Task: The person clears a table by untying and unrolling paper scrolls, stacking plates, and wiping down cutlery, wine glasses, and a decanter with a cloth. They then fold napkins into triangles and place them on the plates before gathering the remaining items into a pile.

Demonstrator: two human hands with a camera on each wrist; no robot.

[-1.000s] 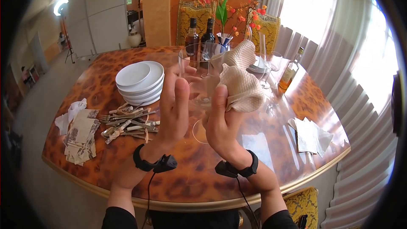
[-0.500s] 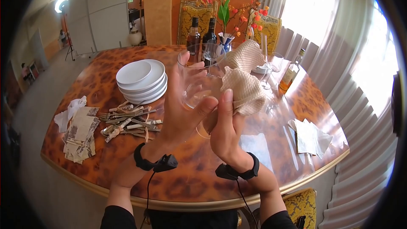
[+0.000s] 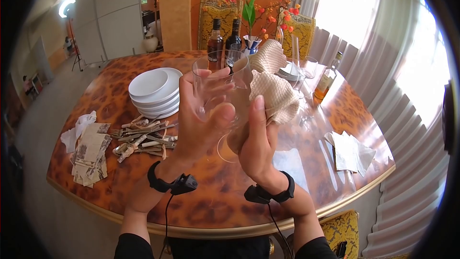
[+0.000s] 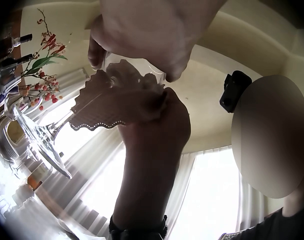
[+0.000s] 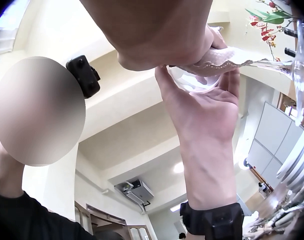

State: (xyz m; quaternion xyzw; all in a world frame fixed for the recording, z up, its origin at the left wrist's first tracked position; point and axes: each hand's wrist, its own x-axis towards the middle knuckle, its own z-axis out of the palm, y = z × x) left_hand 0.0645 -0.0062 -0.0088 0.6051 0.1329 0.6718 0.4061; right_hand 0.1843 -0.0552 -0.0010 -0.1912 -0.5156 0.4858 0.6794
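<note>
A clear stemmed wine glass (image 3: 221,67) is held up over the table, its rim toward the top of the head view. My left hand (image 3: 194,124) curves round the bowl, fingers behind the glass and thumb in front. Bunched in my right hand (image 3: 256,146) is a beige waffle-textured cloth (image 3: 275,96), pinched under the thumb against the glass. In the left wrist view, the cloth (image 4: 104,102) wraps the stem side, and the round glass foot (image 4: 44,142) sticks out beyond it. The right fingers are mostly hidden behind the cloth.
Stacked white plates (image 3: 153,91), a pile of cutlery (image 3: 146,139) and patterned paper napkins (image 3: 91,156) lie left on the glossy table (image 3: 201,201). Bottles (image 3: 215,43), a flower vase (image 3: 251,43) and more glasses stand behind. White napkins (image 3: 350,153) lie right.
My left hand swung its thumb toward the right hand, then moved back left with its thumb on the bowl. The glass has shifted slightly left; the right hand keeps holding the cloth.
</note>
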